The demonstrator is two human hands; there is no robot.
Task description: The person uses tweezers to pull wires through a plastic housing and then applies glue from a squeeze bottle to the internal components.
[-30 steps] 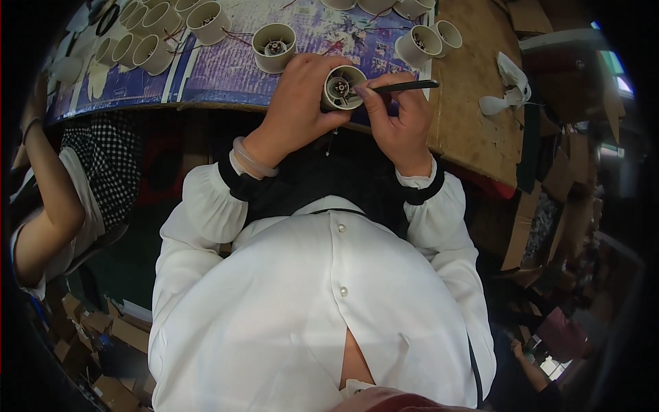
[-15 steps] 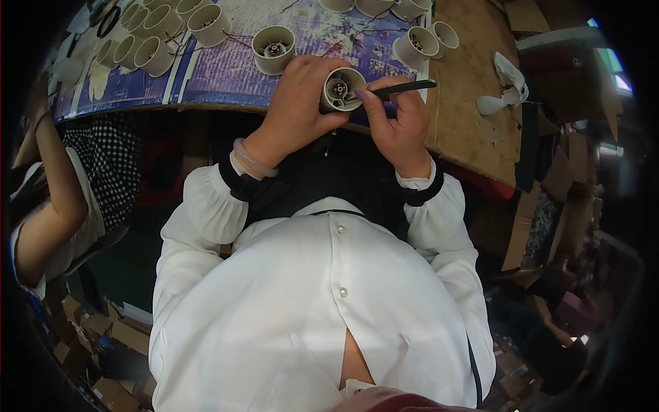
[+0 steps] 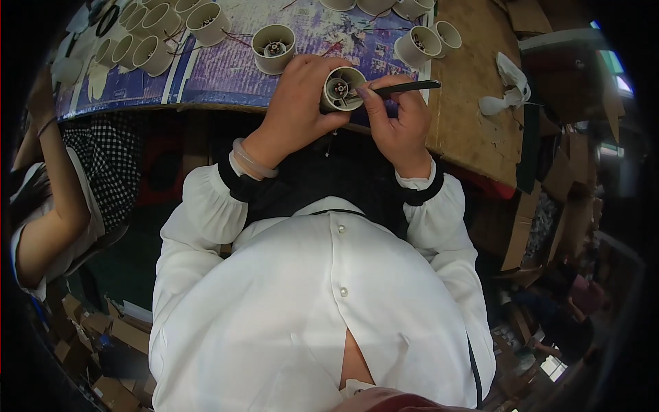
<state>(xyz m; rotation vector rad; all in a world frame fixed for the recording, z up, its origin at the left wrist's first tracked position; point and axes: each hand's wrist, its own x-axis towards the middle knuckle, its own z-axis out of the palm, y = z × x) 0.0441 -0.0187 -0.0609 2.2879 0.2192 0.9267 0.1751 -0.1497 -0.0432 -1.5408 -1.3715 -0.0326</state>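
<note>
My left hand [image 3: 297, 103] is wrapped round a white cup-shaped housing [image 3: 332, 106], its mouth tilted up toward me. Inside sits a small round part [image 3: 341, 88] with dark and coppery bits, like a motor. Between the thumb and fingers of my right hand [image 3: 400, 123] is a slim black tool, which looks like tweezers [image 3: 410, 86]. Its tip reaches into the housing's right side, partly hidden by my fingers. Just beyond my left hand another white housing [image 3: 274, 63] stands upright on the table, with a similar part inside.
Several more white housings [image 3: 162, 22] with thin wires stand at the table's far left, others [image 3: 420, 45] at the far right. A crumpled white piece [image 3: 508, 86] lies on the brown board [image 3: 473, 130]. At my left sits another person [image 3: 62, 206]; cardboard boxes [image 3: 117, 343] lie behind.
My hands, the housing and the tweezers stay almost in place, the tweezers' outer end shifting slightly right. The person in the right background has moved.
</note>
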